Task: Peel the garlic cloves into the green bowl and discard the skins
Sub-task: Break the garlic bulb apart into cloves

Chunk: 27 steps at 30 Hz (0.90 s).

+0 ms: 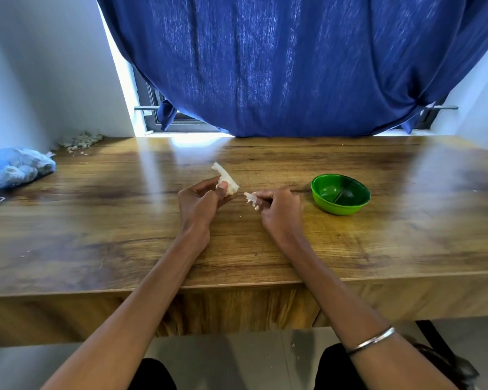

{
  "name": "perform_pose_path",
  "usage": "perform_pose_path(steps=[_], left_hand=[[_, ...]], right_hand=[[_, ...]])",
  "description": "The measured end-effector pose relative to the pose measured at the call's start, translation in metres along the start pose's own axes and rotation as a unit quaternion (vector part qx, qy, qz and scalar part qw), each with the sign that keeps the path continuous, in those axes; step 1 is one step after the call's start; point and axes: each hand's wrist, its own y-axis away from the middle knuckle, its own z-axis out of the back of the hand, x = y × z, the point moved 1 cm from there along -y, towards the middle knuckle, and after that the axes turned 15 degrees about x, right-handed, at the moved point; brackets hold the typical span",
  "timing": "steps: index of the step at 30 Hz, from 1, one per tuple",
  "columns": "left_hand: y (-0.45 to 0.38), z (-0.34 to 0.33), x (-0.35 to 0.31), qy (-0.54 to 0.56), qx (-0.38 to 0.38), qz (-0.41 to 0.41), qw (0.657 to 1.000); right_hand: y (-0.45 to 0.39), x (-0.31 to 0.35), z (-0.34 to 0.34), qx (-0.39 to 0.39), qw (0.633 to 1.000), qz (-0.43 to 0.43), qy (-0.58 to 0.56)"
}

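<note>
While both forearms are reaching in from the bottom of the frame, a crumpled blue plastic bag [14, 168] is lying at the left edge of the glossy brown wooden tabletop [96, 220], with a small heap of dry papery garlic skins [79, 142] sitting just beyond it in the upper-left corner. Near the middle of the frame, the left hand [200, 205] is curling its fingers and thumb around a white garlic clove [226, 183], whose loose skin is sticking up above the thumb. Just right of it, the right hand [278, 211] is pinching a torn strip of white garlic skin [251, 199], apart from the clove. Further right, the round green plastic bowl [341, 194] is standing upright on the tabletop, near the right hand but not touching it. A dark blue fabric curtain [293, 66] is hanging across the top.
</note>
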Motion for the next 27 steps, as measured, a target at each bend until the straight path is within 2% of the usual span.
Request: perform_pose_path(steps=[3, 6, 8, 13, 23, 27], left_hand=[[0.002, -0.002, 0.001, -0.021, 0.023, 0.004, 1.000], [0.004, -0.002, 0.000, -0.043, 0.046, -0.003, 0.998], [0.006, -0.003, -0.001, -0.056, 0.059, -0.014, 0.997], [0.012, -0.006, -0.003, -0.094, 0.097, -0.040, 0.990], [0.005, -0.009, -0.004, -0.114, 0.037, -0.037, 0.992], [0.000, -0.006, 0.001, -0.108, 0.047, -0.021, 0.993]], right_hand=[[0.001, 0.001, 0.000, -0.001, 1.000, -0.002, -0.010], [0.003, 0.006, 0.006, -0.054, 0.998, 0.005, -0.042], [0.003, 0.011, 0.010, -0.077, 0.992, 0.044, -0.085], [0.003, 0.017, 0.004, 0.003, 0.991, 0.105, -0.084], [-0.003, 0.011, 0.002, -0.005, 0.981, 0.046, -0.187], [-0.005, 0.010, 0.003, 0.009, 0.967, 0.033, -0.252]])
